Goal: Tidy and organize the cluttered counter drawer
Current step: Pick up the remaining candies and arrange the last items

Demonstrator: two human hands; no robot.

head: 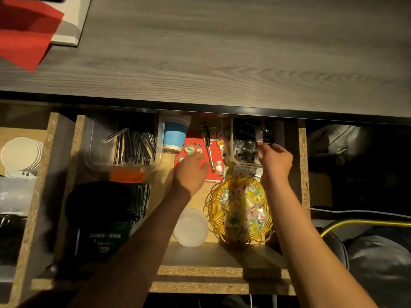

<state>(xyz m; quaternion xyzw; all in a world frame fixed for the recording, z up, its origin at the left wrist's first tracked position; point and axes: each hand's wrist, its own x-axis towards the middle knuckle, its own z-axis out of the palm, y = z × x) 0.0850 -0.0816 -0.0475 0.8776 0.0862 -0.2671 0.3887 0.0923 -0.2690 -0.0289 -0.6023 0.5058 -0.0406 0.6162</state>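
The open drawer (222, 272) lies below the grey wooden counter (222, 52). My left hand (191, 172) reaches over a red card (214, 156) strewn with wrapped candies (191, 149) and a pen (209, 152); whether its fingers hold a candy I cannot tell. My right hand (274, 161) pinches a small dark binder clip (264, 136) above a clear box of clips (244, 150). A yellow wire basket (213, 210) full of candies sits near the drawer's front right.
A clear tub of black straws (133, 145) fills the back left. A blue-and-white tape roll (175, 135) stands beside it. Dark green packets (106, 218) and a round white lid (191, 227) lie at the front. White cups (21, 154) are stacked left of the drawer.
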